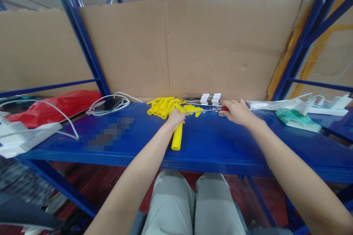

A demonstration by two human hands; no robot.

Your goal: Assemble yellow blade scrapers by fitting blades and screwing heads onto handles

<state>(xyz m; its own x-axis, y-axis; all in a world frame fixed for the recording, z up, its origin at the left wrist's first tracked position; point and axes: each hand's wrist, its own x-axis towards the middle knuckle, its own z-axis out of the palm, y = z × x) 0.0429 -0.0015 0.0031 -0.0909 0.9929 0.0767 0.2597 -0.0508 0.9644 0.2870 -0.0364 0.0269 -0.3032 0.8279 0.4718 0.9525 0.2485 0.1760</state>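
Note:
My left hand (175,118) is closed around a yellow tube (177,139), whose wide open end points down toward me. My right hand (237,112) grips a screwdriver (200,111) by its red handle. Its long thin metal shaft lies level and reaches left to the tube beside my left fingers; whether the tip is in the tube or only touching it, I cannot tell. Behind my left hand is a pile of similar yellow tubes (159,108). Several small flat yellow pieces (194,108) lie behind the shaft.
The blue shelf tabletop (220,139) is backed by a cardboard panel (209,47). Dark rods with white tags (210,99) lie at the back. On the left are a coiled white cable (118,104) and a red bag (60,106); on the right, a green packet (298,119) and a power strip (328,110).

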